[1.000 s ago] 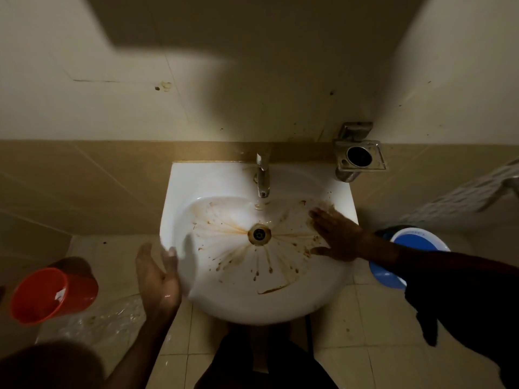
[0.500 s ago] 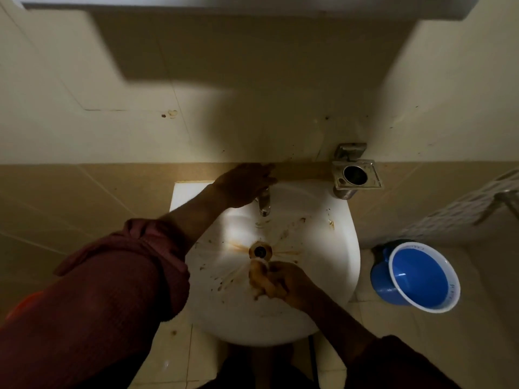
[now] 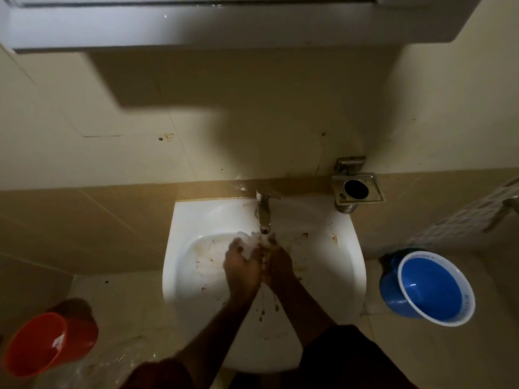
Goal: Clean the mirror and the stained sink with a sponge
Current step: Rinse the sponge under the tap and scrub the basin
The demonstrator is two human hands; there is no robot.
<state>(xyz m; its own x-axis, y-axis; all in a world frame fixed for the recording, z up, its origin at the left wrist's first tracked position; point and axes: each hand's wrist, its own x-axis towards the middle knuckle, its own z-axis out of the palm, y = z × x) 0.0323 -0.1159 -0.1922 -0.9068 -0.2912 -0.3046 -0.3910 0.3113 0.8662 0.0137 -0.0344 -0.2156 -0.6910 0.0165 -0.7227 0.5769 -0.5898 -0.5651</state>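
One white sink (image 3: 179, 220) with one metal tap (image 3: 263, 213) and brown stains in its basin. Two hands, the left hand (image 3: 241, 272) and the right hand (image 3: 278, 265), pressed together under the tap. One metal wall holder (image 3: 356, 189); two buckets on the floor, one orange bucket (image 3: 42, 343) and one blue bucket (image 3: 429, 290).

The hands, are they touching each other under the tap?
Touching. The head view shows the left hand pressed against the right hand, no gap, below the tap.
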